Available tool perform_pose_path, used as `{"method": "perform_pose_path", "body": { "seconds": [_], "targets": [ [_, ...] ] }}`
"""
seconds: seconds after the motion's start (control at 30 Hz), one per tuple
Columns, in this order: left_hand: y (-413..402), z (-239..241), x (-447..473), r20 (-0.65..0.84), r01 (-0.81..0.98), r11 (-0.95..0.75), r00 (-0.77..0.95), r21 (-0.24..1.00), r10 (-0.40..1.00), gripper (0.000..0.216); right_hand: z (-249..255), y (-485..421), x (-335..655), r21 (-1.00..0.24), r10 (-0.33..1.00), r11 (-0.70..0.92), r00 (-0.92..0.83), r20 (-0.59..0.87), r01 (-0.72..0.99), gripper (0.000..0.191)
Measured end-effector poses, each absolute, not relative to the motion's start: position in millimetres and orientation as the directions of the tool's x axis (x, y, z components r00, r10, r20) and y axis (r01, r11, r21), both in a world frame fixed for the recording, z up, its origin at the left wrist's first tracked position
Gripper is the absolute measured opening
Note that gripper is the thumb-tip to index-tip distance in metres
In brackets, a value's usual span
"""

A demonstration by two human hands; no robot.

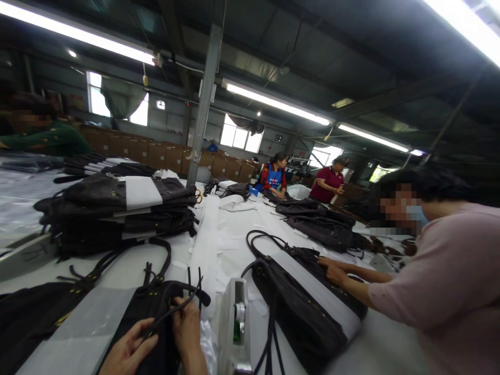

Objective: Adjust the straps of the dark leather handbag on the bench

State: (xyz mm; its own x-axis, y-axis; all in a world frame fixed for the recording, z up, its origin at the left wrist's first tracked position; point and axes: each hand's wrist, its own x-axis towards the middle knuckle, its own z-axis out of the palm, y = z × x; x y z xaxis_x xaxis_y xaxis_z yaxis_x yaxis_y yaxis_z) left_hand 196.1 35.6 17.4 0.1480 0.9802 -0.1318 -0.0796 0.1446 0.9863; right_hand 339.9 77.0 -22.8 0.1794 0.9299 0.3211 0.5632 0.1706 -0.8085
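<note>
A dark leather handbag (152, 312) lies on the white table right in front of me, partly wrapped in translucent paper (86, 323). My left hand (127, 354) rests on the bag's lower part, fingers pinching a thin dark strap (172, 308). My right hand (187, 328) grips the same strap and the bag's top edge near the handles. The strap's loose ends stick up past my right hand.
A tape dispenser (234, 328) stands just right of my hands. A person in pink at right presses both hands on another paper-banded bag (304, 297). A stack of wrapped bags (117, 208) sits at left. A pillar (205, 104) and more workers are farther back.
</note>
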Motion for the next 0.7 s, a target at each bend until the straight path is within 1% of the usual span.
{"method": "perform_pose_path", "body": {
  "seconds": [0.1, 0.17, 0.27, 0.37, 0.43, 0.5, 0.57, 0.63, 0.7],
  "targets": [
    [37.1, 12.5, 195.1, -0.131, -0.062, 0.141, 0.138, 0.988, 0.982, 0.050, -32.7, 83.5, 334.8, -0.772, 0.935, 0.117, 0.192, 0.297, 0.624, 0.031],
    [40.0, 4.8, 193.5, -0.115, -0.048, 0.122, 0.122, 0.991, 0.986, 0.048, -35.9, 88.3, 332.5, -0.771, 0.934, 0.067, 0.233, 0.272, 0.633, 0.034],
    [47.0, -9.2, 189.3, -0.114, -0.044, 0.121, 0.133, 0.992, 0.984, 0.048, -37.3, 96.9, 329.9, -0.802, 0.909, 0.003, 0.333, 0.251, 0.597, 0.034],
    [52.7, -20.2, 186.4, -0.157, -0.024, 0.166, 0.219, 0.986, 0.963, 0.051, -38.3, 106.2, 325.4, -0.842, 0.866, -0.058, 0.447, 0.225, 0.536, 0.027],
    [52.6, -24.1, 187.9, -0.147, -0.010, 0.154, 0.242, 0.988, 0.959, 0.051, -37.9, 112.2, 324.1, -0.862, 0.848, -0.086, 0.491, 0.200, 0.499, 0.024],
    [49.7, -25.2, 191.8, -0.104, -0.026, 0.111, 0.198, 0.993, 0.975, 0.050, -34.3, 116.0, 328.4, -0.879, 0.866, -0.080, 0.469, 0.172, 0.471, 0.021],
    [46.7, -23.4, 195.2, -0.092, -0.050, 0.100, 0.138, 0.994, 0.986, 0.050, -26.8, 113.4, 340.1, -0.899, 0.898, -0.053, 0.414, 0.148, 0.436, 0.023],
    [46.1, -18.9, 195.7, -0.136, -0.053, 0.144, 0.127, 0.988, 0.982, 0.050, -19.0, 99.9, 355.0, -0.919, 0.915, -0.029, 0.381, 0.135, 0.394, 0.029],
    [47.9, -12.3, 193.5, -0.189, -0.047, 0.199, 0.166, 0.979, 0.968, 0.050, -17.9, 74.7, 364.6, -0.933, 0.915, -0.017, 0.382, 0.130, 0.360, 0.036]
  ]
}}
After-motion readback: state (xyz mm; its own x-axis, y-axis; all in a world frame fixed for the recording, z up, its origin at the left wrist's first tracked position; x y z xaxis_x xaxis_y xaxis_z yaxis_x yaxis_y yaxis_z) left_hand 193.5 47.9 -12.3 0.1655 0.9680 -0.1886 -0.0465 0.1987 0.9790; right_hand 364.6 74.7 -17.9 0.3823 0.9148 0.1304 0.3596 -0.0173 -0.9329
